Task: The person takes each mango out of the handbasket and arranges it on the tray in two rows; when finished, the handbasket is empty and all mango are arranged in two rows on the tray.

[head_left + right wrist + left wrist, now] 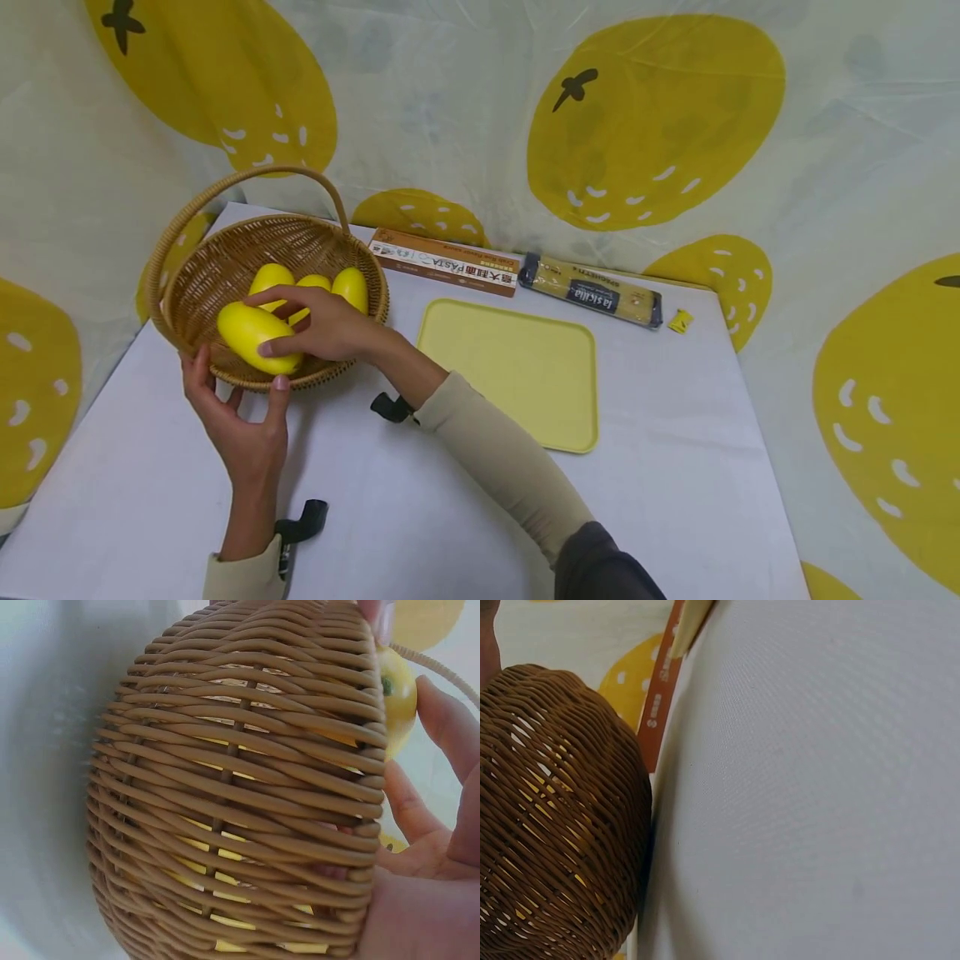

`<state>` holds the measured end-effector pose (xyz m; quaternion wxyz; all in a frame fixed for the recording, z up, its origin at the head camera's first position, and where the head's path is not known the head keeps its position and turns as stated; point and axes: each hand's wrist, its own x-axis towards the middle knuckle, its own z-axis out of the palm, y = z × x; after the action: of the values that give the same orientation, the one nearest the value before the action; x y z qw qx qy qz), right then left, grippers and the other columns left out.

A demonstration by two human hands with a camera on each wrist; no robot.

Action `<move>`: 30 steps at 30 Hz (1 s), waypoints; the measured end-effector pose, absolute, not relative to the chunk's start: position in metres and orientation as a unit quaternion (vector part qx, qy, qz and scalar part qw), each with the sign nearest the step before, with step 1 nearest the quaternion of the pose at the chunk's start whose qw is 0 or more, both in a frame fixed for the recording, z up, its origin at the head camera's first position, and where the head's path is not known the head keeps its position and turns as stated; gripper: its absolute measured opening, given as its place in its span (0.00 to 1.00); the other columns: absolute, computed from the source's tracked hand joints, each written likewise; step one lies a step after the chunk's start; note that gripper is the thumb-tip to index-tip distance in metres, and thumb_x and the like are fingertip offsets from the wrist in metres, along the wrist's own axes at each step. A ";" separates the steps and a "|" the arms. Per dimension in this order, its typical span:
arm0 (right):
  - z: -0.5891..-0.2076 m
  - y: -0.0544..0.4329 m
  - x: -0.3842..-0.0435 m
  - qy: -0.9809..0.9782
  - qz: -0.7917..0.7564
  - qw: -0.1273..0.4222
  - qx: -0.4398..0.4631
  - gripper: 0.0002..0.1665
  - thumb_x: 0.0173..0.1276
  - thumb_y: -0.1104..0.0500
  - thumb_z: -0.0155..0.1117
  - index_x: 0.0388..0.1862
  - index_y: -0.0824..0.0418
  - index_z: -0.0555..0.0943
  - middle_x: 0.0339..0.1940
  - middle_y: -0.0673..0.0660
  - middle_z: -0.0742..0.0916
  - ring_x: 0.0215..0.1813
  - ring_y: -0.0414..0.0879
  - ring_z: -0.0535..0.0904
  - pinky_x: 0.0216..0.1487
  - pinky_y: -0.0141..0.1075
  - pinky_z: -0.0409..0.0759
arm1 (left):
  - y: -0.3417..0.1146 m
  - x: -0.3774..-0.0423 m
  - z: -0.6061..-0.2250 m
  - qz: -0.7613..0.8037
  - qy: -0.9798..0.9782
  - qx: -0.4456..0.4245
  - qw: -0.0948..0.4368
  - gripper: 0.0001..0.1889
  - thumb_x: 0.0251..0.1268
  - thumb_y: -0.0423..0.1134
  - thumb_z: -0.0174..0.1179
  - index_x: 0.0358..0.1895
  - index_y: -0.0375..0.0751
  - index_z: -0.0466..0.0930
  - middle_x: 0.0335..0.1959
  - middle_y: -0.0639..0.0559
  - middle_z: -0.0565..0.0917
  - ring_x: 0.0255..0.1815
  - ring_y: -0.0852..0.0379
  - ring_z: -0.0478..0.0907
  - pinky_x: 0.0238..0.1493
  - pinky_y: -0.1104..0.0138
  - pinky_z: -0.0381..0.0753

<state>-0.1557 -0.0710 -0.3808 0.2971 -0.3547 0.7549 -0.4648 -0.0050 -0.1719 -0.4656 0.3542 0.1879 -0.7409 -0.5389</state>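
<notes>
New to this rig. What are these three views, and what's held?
No robot here, just bare-handed work. The widest picture looks forward and down from the head; the other two come from the left and right wrists. The right hand grips a yellow fruit at the wicker basket, which holds more yellow fruits; the left hand holds the basket's near side. Also on the white tabletop: a yellow tray, a pasta box, a spaghetti pack and a small yellow packet.

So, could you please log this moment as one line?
left grip: holds wicker basket by rim | right grip: holds yellow fruit at basket's near side | other yellow fruits: in basket | yellow tray: beside basket
</notes>
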 end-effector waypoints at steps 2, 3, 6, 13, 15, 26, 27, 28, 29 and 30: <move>-0.381 -0.067 -0.155 0.750 -0.478 0.293 -0.351 0.38 0.69 0.54 0.77 0.76 0.45 0.77 0.74 0.45 0.80 0.66 0.35 0.77 0.62 0.27 0.78 | -0.177 -0.007 -0.475 -0.536 -0.743 0.185 0.355 0.48 0.60 0.42 0.70 0.83 0.49 0.55 0.89 0.52 0.48 0.86 0.45 0.56 0.80 0.56 0.67; -0.381 -0.065 -0.155 0.748 -0.485 0.291 -0.348 0.38 0.68 0.54 0.77 0.76 0.45 0.77 0.75 0.45 0.79 0.66 0.35 0.77 0.62 0.27 0.78 | -0.180 -0.008 -0.479 -0.534 -0.746 0.182 0.355 0.48 0.60 0.42 0.70 0.83 0.50 0.55 0.89 0.53 0.48 0.86 0.45 0.56 0.80 0.56 0.68; -0.379 -0.058 -0.155 0.737 -0.506 0.283 -0.346 0.37 0.69 0.55 0.77 0.76 0.46 0.77 0.76 0.47 0.78 0.66 0.36 0.78 0.63 0.28 0.79 | -0.185 -0.009 -0.485 -0.531 -0.749 0.173 0.357 0.49 0.59 0.43 0.71 0.83 0.52 0.55 0.89 0.55 0.48 0.86 0.45 0.56 0.79 0.55 0.69; -0.375 -0.044 -0.152 0.713 -0.538 0.274 -0.358 0.37 0.69 0.56 0.76 0.77 0.49 0.76 0.78 0.48 0.77 0.67 0.36 0.78 0.63 0.28 0.79 | -0.181 -0.008 -0.479 -0.531 -0.746 0.170 0.364 0.48 0.60 0.41 0.70 0.83 0.49 0.56 0.89 0.52 0.49 0.85 0.43 0.57 0.79 0.55 0.69; -0.374 -0.040 -0.151 0.709 -0.541 0.274 -0.360 0.37 0.70 0.56 0.76 0.77 0.48 0.76 0.79 0.47 0.76 0.67 0.36 0.78 0.63 0.28 0.79 | -0.176 -0.007 -0.469 -0.535 -0.740 0.170 0.370 0.47 0.60 0.40 0.69 0.82 0.45 0.56 0.89 0.49 0.50 0.84 0.42 0.57 0.79 0.55 0.68; -0.370 -0.018 -0.147 0.702 -0.549 0.278 -0.359 0.37 0.70 0.54 0.75 0.77 0.45 0.76 0.76 0.46 0.76 0.67 0.36 0.78 0.62 0.32 0.81 | -0.166 -0.004 -0.448 -0.539 -0.736 0.167 0.375 0.45 0.61 0.37 0.67 0.81 0.41 0.57 0.88 0.45 0.51 0.83 0.41 0.59 0.79 0.55 0.69; -0.369 -0.015 -0.147 0.701 -0.551 0.278 -0.359 0.37 0.70 0.54 0.75 0.77 0.45 0.76 0.76 0.46 0.76 0.67 0.37 0.78 0.62 0.32 0.81 | -0.166 -0.004 -0.449 -0.539 -0.736 0.166 0.375 0.45 0.61 0.37 0.67 0.81 0.41 0.57 0.88 0.45 0.51 0.83 0.41 0.59 0.79 0.55 0.68; -0.369 -0.011 -0.147 0.700 -0.552 0.279 -0.357 0.37 0.70 0.54 0.75 0.76 0.45 0.76 0.76 0.46 0.76 0.67 0.38 0.78 0.62 0.32 0.82 | -0.166 -0.005 -0.450 -0.539 -0.736 0.165 0.374 0.45 0.61 0.37 0.67 0.82 0.41 0.57 0.88 0.45 0.51 0.83 0.41 0.59 0.79 0.55 0.68; -0.369 -0.008 -0.147 0.699 -0.554 0.277 -0.358 0.37 0.70 0.54 0.75 0.76 0.45 0.76 0.76 0.46 0.76 0.67 0.38 0.78 0.62 0.32 0.82 | -0.167 -0.005 -0.450 -0.539 -0.736 0.165 0.374 0.45 0.61 0.37 0.67 0.82 0.41 0.56 0.88 0.45 0.51 0.83 0.41 0.59 0.79 0.56 0.68; -0.369 -0.004 -0.148 0.696 -0.557 0.277 -0.358 0.37 0.70 0.55 0.75 0.76 0.45 0.76 0.76 0.46 0.76 0.67 0.38 0.79 0.62 0.33 0.82 | -0.167 -0.005 -0.451 -0.539 -0.737 0.164 0.373 0.45 0.61 0.37 0.67 0.82 0.41 0.56 0.88 0.45 0.51 0.83 0.41 0.59 0.79 0.56 0.68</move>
<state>-0.1475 -0.0045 -0.3688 0.2770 -0.3578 0.6961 -0.5574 -0.0051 -0.1669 -0.4514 0.3733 0.1641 -0.7370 -0.5389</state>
